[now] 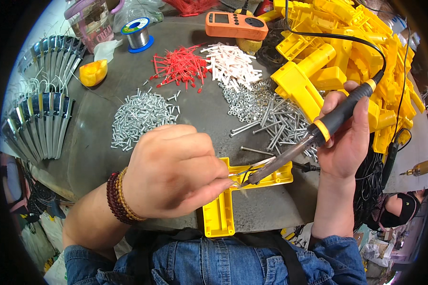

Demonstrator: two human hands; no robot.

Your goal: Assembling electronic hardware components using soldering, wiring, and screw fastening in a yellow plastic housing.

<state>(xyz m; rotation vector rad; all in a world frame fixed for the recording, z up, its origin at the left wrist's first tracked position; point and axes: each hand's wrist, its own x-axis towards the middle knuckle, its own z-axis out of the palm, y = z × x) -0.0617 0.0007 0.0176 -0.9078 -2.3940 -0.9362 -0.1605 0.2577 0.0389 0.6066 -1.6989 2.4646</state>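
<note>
My right hand [345,142] grips a soldering iron [340,111] by its black handle with yellow rings. The iron slants down to the left, its dark tip over an open yellow plastic housing half [218,218]. That pistol-shaped piece lies at the table's near edge, its hollow side up, with thin dark and pale wires inside. Over the housing's left side, my left hand [176,166] is closed in a pinch close to the iron's tip. Thin strands show by its fingertips, but what they hold is too small to make out. Beaded bracelets circle the left wrist.
Silver screws [142,118], red leads [180,66], white sleeves [230,64], nuts [247,102] and long bolts [285,126] lie in piles. Yellow housings [352,42] heap at right. An orange meter [235,26], a solder spool [138,35] and metal strips [40,126] surround them. The iron's cord [337,35] arches overhead.
</note>
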